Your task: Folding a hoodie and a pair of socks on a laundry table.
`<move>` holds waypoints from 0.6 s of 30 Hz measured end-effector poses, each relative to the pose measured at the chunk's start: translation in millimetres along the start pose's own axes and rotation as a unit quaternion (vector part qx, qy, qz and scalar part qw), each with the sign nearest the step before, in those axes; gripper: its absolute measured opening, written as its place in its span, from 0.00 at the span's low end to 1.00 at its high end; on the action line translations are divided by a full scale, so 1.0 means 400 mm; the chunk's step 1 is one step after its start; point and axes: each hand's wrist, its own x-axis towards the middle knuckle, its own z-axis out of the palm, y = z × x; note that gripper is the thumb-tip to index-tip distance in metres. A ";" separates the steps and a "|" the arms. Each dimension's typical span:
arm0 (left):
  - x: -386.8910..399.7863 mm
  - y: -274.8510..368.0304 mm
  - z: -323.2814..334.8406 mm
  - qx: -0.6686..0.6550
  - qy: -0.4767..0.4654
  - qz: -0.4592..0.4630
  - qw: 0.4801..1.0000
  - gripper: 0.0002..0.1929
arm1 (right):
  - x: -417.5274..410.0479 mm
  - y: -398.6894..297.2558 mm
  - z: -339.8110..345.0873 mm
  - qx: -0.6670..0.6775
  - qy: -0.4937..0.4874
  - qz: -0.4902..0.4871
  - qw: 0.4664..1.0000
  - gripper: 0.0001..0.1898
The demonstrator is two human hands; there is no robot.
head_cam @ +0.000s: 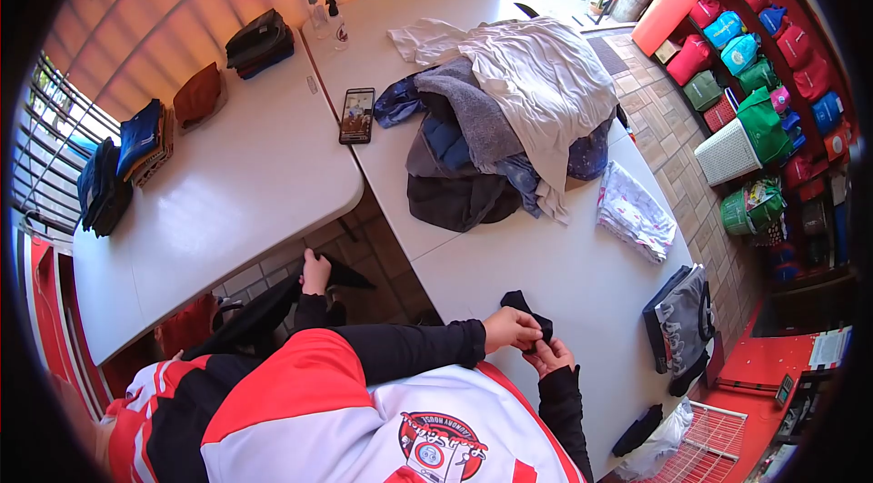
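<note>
My left hand (513, 331) and my right hand (551, 358) meet over the white folding table, fingertips pinching a small black cloth item (522, 305), perhaps a sock. Part of it is hidden by my fingers. Beyond them lies a loose heap of laundry: a pale sheet-like cloth (545, 74), a grey fleecy cloth (470, 114) and dark garments (457, 200). A folded white patterned cloth (635, 211) lies to its right. Nearer my right hand are folded grey and black clothes (682, 326) and a black cloth item (638, 430) beside a clear plastic bag (658, 449).
A co-worker's hand (315, 273) at left holds a long black garment. Folded stacks (143, 142) stand on the second white table (239, 176). A phone (357, 116) and spray bottles (339, 29) are farther back. Shelves of bagged laundry (743, 53) line the right.
</note>
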 end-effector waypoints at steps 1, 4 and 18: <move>0.001 -0.001 0.000 -0.059 -0.013 0.011 0.998 0.08 | 0.009 0.008 -0.018 0.019 0.008 0.020 1.000 0.13; 0.004 -0.003 0.003 -0.193 -0.052 0.016 0.980 0.07 | 0.031 0.031 -0.067 0.074 0.032 0.060 0.995 0.07; 0.072 -0.012 0.002 0.214 0.081 0.200 0.953 0.07 | 0.078 0.026 -0.014 -0.327 0.121 -0.139 0.927 0.15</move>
